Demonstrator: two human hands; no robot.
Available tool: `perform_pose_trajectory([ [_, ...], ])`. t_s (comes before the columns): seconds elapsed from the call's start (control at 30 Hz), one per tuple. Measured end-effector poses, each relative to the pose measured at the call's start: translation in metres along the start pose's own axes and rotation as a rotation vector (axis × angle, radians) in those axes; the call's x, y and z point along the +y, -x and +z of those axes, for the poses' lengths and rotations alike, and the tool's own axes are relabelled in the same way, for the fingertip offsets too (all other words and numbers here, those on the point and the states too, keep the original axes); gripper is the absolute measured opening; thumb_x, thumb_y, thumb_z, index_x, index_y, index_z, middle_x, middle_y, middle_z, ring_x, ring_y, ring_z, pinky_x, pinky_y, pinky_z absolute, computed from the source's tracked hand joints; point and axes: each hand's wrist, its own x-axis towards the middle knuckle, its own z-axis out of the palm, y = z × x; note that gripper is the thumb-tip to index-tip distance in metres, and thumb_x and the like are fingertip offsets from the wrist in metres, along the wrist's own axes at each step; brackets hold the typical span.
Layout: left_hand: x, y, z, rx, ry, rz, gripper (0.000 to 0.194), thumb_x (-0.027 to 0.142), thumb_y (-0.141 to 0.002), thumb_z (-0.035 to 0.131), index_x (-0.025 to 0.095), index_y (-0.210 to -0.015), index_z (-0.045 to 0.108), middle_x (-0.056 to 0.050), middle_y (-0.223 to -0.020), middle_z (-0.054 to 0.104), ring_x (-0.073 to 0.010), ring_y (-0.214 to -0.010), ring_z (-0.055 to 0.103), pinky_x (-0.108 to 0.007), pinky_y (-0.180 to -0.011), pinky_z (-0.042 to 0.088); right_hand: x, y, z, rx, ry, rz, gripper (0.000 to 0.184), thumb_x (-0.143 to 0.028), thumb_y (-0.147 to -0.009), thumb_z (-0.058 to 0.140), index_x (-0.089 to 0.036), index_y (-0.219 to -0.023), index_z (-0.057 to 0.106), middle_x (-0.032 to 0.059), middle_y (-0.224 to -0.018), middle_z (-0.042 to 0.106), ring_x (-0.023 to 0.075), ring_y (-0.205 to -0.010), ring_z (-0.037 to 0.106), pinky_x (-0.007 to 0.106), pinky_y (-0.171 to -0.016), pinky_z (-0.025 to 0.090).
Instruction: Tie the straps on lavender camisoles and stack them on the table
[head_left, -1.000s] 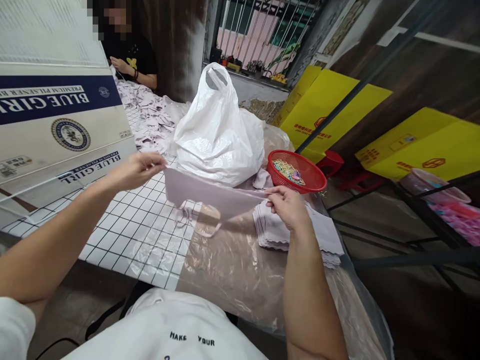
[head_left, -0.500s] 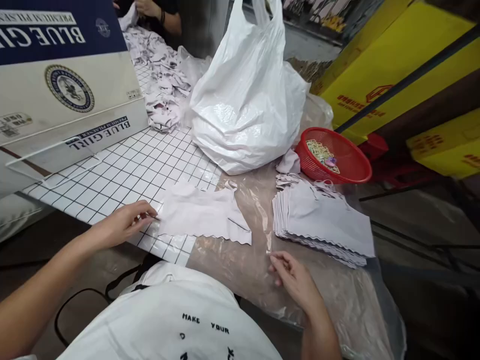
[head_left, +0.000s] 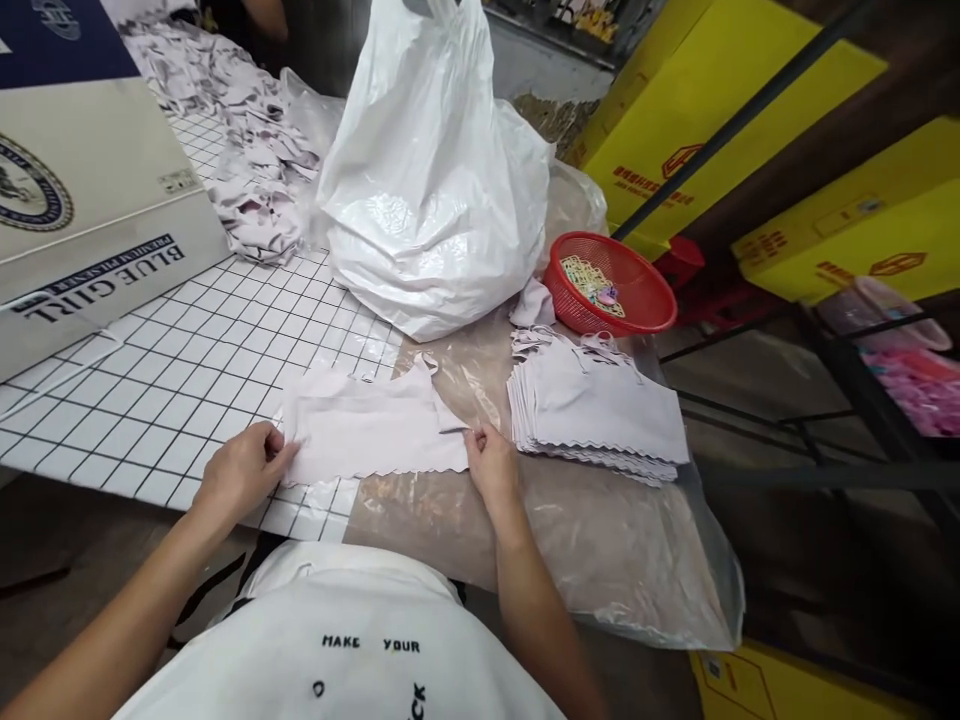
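- The pale cloth piece (head_left: 375, 435) lies flat near the front edge of the table (head_left: 202, 365), partly over the checked cover and partly over the clear plastic sheet (head_left: 622, 560). Its scalloped side faces the person, and a strap loops up at its far right.
- The left hand (head_left: 244, 465) is at the cloth's left end, fingers curled and thumb against the fabric; whether they pinch it, I cannot tell.
- The right hand (head_left: 493, 465) pinches the cloth's right end between thumb and fingers.
- A neat stack of similar pieces (head_left: 615, 400) sits just beside the right hand, toward the table's right edge, scalloped sides also facing the person.
- Behind the stack, by that same edge, a red basket (head_left: 652, 295) holds small yellowish bits.
- A white plastic bag (head_left: 442, 200) stands upright behind the cloth.
- A loose heap of pale fabric (head_left: 247, 150) spreads toward the far left corner.
- A printed carton (head_left: 112, 180) stands along the left edge.
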Motion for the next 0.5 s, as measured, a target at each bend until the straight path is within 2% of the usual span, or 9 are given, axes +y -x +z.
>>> perform_pose_trajectory([
  [0.1, -0.004, -0.001, -0.004, -0.051, 0.151, -0.032, 0.034, 0.056, -0.074, 0.054, 0.024, -0.068, 0.044, 0.004, -0.051, 0.050, -0.0164, -0.049, 0.047, -0.027, -0.050, 0.035, 0.010, -0.003, -0.007, 0.018, 0.054, 0.082, 0.036, -0.039, -0.094, 0.044, -0.021, -0.068, 0.059, 0.0042, -0.061, 0.061, 0.0184, -0.058, 0.054, 0.027, -0.056, 0.030],
  [0.2, -0.008, -0.002, -0.003, -0.066, 0.315, -0.065, 0.042, 0.063, -0.068, 0.058, 0.023, -0.078, 0.047, 0.004, -0.056, 0.055, -0.0144, -0.048, 0.047, -0.026, -0.049, 0.037, 0.014, 0.007, -0.012, -0.022, 0.051, 0.088, 0.040, -0.044, -0.095, 0.042, -0.022, -0.065, 0.057, 0.0051, -0.061, 0.061, 0.0184, -0.056, 0.052, 0.028, -0.055, 0.029],
  [0.3, -0.006, -0.004, -0.001, -0.056, 0.387, -0.099, 0.051, 0.061, -0.063, 0.065, 0.022, -0.092, 0.050, 0.004, -0.062, 0.059, -0.0148, -0.051, 0.052, -0.025, -0.049, 0.039, 0.010, 0.021, -0.009, -0.070, -0.006, 0.056, 0.038, -0.054, -0.090, 0.047, -0.023, -0.068, 0.054, 0.0042, -0.064, 0.062, 0.0199, -0.060, 0.055, 0.028, -0.056, 0.032],
  [0.37, -0.005, -0.005, -0.002, -0.060, 0.407, -0.099, 0.048, 0.054, -0.064, 0.065, 0.021, -0.095, 0.050, 0.005, -0.060, 0.058, -0.0149, -0.050, 0.053, -0.025, -0.049, 0.039, 0.006, 0.028, -0.006, -0.077, -0.046, 0.011, 0.037, -0.057, -0.085, 0.050, -0.024, -0.067, 0.050, 0.0047, -0.065, 0.062, 0.0220, -0.065, 0.057, 0.030, -0.059, 0.035],
  [0.5, -0.009, -0.006, -0.005, -0.083, 0.383, -0.088, 0.030, 0.040, -0.074, 0.053, 0.020, -0.096, 0.050, 0.006, -0.058, 0.056, -0.0161, -0.051, 0.054, -0.027, -0.051, 0.040, 0.004, 0.028, -0.002, -0.133, -0.213, -0.009, 0.038, -0.061, -0.078, 0.052, -0.025, -0.067, 0.048, 0.0073, -0.070, 0.064, 0.0243, -0.068, 0.060, 0.034, -0.065, 0.042],
])
